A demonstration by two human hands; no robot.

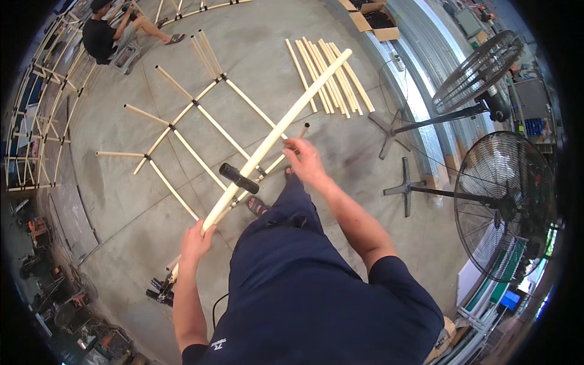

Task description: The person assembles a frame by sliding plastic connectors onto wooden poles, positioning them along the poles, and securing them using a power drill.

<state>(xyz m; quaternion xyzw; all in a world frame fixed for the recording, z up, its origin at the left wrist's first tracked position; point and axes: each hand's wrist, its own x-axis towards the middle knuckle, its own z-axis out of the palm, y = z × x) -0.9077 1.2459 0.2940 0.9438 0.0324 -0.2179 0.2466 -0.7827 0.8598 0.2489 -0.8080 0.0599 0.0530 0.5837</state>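
Observation:
A long cream-coloured pipe [298,107] slants across the space in front of me, up to the right. My left hand [196,241] is wrapped round its lower part. Beside its middle, my right hand [304,161] has loosely bent fingers and thumb apart; I see nothing held in it. A black pipe connector [238,178] sits across the long pipe between my hands. Below lies a frame of thinner cream pipes [210,125] joined by black connectors, with several short pipes standing up from it. My feet are beside the frame's near side.
Several loose pipes [325,76] lie on the concrete floor ahead. Two black pedestal fans [506,207] stand at the right, beside long metal profiles [420,36]. An open cardboard box [378,23] is far ahead. At the far left a seated person [112,33] works near another pipe structure [48,97].

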